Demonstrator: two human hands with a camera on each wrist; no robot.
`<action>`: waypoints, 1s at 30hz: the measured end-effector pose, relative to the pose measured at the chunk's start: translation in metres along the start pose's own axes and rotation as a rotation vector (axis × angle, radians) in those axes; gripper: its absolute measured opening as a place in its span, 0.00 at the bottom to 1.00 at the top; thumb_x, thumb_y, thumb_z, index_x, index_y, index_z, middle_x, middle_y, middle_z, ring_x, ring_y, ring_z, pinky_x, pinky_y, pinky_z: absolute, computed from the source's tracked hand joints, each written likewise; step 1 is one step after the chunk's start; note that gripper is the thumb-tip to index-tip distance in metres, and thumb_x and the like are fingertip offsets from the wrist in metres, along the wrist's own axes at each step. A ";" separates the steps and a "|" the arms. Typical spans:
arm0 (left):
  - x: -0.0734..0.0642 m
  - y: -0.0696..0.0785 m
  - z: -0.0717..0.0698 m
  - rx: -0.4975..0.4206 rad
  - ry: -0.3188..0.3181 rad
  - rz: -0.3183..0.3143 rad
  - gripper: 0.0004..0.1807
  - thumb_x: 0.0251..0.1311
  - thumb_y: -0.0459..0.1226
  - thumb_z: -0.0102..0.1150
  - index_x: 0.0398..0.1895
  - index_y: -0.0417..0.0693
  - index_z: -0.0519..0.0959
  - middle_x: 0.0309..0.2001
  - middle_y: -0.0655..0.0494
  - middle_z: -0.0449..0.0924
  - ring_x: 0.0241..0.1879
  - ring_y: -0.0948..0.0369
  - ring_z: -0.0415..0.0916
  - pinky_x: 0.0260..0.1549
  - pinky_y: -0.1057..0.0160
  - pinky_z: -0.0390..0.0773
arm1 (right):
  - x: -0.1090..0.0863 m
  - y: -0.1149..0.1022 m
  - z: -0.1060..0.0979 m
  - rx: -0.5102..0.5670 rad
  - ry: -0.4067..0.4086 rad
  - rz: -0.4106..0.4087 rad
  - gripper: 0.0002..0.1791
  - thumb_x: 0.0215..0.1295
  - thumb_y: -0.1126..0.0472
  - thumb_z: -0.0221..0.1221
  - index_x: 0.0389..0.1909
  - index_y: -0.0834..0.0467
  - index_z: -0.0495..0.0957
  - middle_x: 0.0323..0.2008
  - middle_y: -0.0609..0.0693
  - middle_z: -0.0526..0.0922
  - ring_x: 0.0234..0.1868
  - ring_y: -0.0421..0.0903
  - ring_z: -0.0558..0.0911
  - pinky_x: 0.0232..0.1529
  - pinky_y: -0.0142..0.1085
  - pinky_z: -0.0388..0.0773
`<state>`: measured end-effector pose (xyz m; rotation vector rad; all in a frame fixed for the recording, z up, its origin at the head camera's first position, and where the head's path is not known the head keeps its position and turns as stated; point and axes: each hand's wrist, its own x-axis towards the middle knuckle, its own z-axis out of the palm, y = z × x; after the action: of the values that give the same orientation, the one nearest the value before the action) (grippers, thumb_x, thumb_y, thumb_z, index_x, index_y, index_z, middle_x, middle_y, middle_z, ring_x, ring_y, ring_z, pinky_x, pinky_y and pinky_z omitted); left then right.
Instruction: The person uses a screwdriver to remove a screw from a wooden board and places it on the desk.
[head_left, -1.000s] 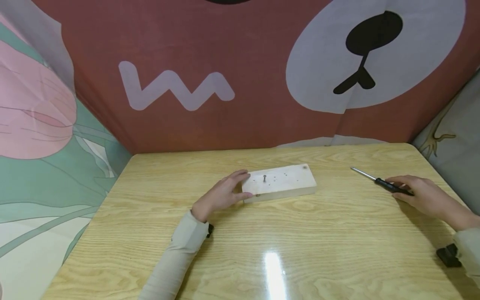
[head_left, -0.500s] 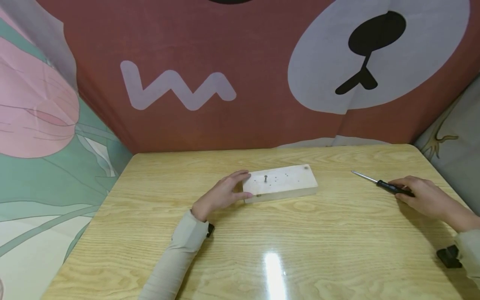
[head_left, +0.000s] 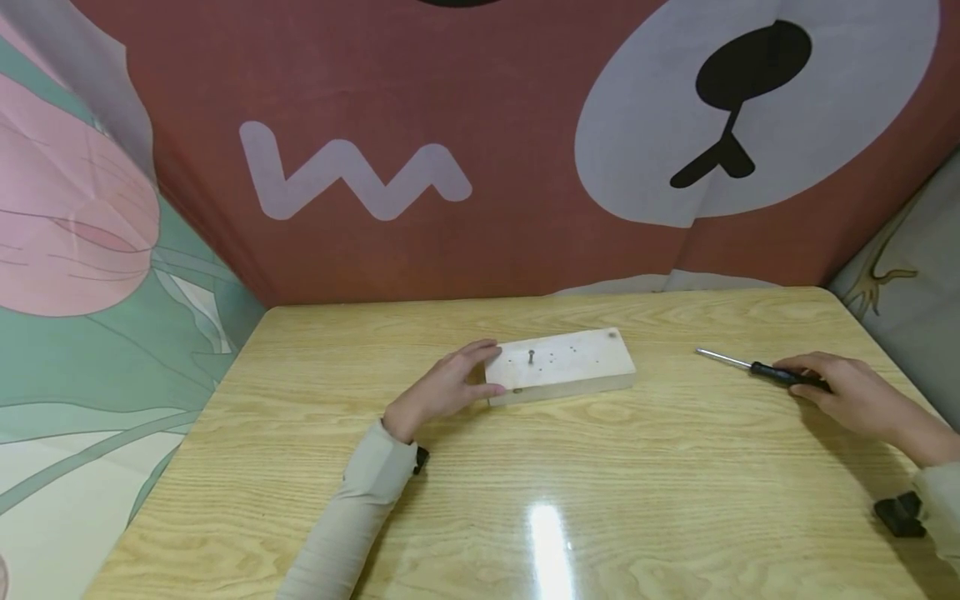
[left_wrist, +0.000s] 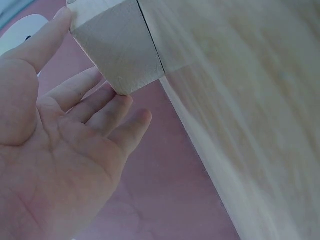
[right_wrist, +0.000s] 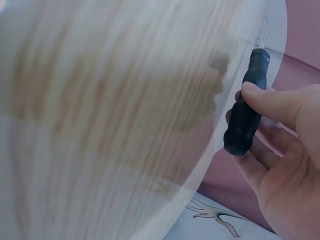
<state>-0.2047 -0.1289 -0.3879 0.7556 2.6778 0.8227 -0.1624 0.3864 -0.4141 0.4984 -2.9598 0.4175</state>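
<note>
In the head view a pale wooden block (head_left: 577, 358) lies on the table, its top dotted with small holes. A screw (head_left: 531, 357) stands upright in it, left of the middle. My left hand (head_left: 442, 387) holds the block's left end between thumb and fingers; the left wrist view shows them on opposite sides of the block's end (left_wrist: 120, 50). Off to the right, my right hand (head_left: 855, 392) grips a screwdriver (head_left: 787, 375) by its black handle, thumb along one side. Its metal shaft points left toward the block, apart from it. The right wrist view shows the handle (right_wrist: 247, 110) close up.
The wood-grain table (head_left: 600, 492) has a bright light reflection near its front. A reddish cloth with a cartoon face (head_left: 510, 242) hangs behind the table's back edge. Printed cloths hang at the left (head_left: 75, 250) and right (head_left: 922, 250) sides.
The screwdriver's tip has swung slightly toward me and left, while the right hand stays about where it was. The left hand and the block keep their places.
</note>
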 end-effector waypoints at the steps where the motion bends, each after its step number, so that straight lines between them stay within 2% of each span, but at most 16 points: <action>1: 0.000 0.000 0.000 0.001 -0.002 0.000 0.38 0.66 0.50 0.60 0.75 0.46 0.62 0.78 0.49 0.55 0.77 0.51 0.53 0.73 0.48 0.61 | 0.000 0.000 0.000 -0.004 0.011 -0.003 0.21 0.53 0.76 0.67 0.50 0.72 0.79 0.41 0.69 0.82 0.34 0.57 0.82 0.25 0.37 0.74; 5: 0.000 -0.001 0.001 -0.003 -0.001 -0.004 0.38 0.66 0.50 0.60 0.75 0.47 0.62 0.78 0.50 0.55 0.77 0.51 0.53 0.72 0.48 0.62 | 0.000 0.000 0.001 -0.010 0.053 -0.014 0.21 0.54 0.74 0.68 0.51 0.68 0.80 0.42 0.67 0.84 0.30 0.35 0.77 0.23 0.30 0.66; 8: 0.000 -0.001 0.000 -0.005 -0.003 -0.009 0.38 0.66 0.51 0.60 0.75 0.48 0.62 0.78 0.52 0.55 0.77 0.52 0.53 0.72 0.49 0.62 | 0.001 -0.001 0.000 -0.002 0.079 -0.028 0.21 0.54 0.73 0.68 0.50 0.67 0.81 0.42 0.66 0.84 0.29 0.25 0.69 0.23 0.29 0.64; 14: 0.001 -0.001 0.000 -0.016 -0.007 0.006 0.38 0.66 0.51 0.60 0.75 0.46 0.62 0.78 0.50 0.55 0.77 0.51 0.53 0.72 0.49 0.62 | 0.002 -0.011 -0.004 -0.009 0.106 -0.030 0.21 0.54 0.72 0.69 0.51 0.66 0.81 0.42 0.66 0.85 0.28 0.27 0.71 0.23 0.30 0.65; 18: 0.001 -0.002 -0.001 -0.025 -0.011 0.014 0.38 0.66 0.50 0.60 0.75 0.45 0.62 0.78 0.48 0.55 0.77 0.51 0.54 0.72 0.49 0.63 | 0.003 -0.020 -0.007 -0.003 0.116 -0.025 0.20 0.57 0.70 0.67 0.52 0.66 0.81 0.42 0.65 0.84 0.26 0.28 0.65 0.24 0.29 0.61; 30: 0.000 -0.003 0.000 -0.024 -0.021 0.005 0.39 0.67 0.51 0.59 0.76 0.46 0.61 0.78 0.48 0.53 0.77 0.51 0.53 0.72 0.48 0.63 | 0.005 -0.045 -0.014 0.065 0.168 -0.037 0.17 0.65 0.68 0.63 0.55 0.65 0.80 0.42 0.65 0.84 0.20 0.30 0.59 0.20 0.30 0.56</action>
<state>-0.2058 -0.1306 -0.3893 0.7611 2.6435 0.8418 -0.1508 0.3482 -0.3885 0.4978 -2.7791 0.5260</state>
